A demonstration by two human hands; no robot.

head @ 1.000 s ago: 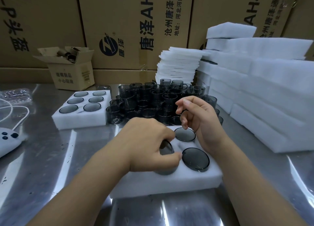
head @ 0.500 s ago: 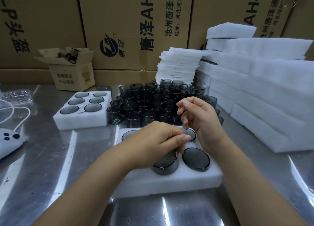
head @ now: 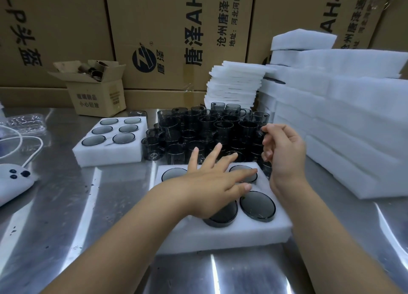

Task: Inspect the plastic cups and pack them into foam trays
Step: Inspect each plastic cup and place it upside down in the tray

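Observation:
A white foam tray [head: 225, 238] lies in front of me with dark smoky cups seated upside down in its holes. My left hand [head: 212, 183] lies flat, fingers spread, its palm pressing a cup [head: 223, 214] that sticks up slightly from the near middle hole. Beside it sits a flush cup [head: 257, 205]. My right hand [head: 282, 154] hovers over the tray's far right corner with fingers loosely curled, holding nothing. Behind the tray stands a cluster of loose dark cups [head: 209, 130].
A filled foam tray [head: 110, 152] sits to the left. Stacks of foam sheets [head: 234, 84] and thick foam blocks [head: 353, 117] fill the right side. A small open carton [head: 95, 88] stands at the back, a white device with cable [head: 13, 181] at the left edge.
My left hand gripped the cup from above, set it into the hole, then opened flat and now presses it down. The right hand stayed almost still.

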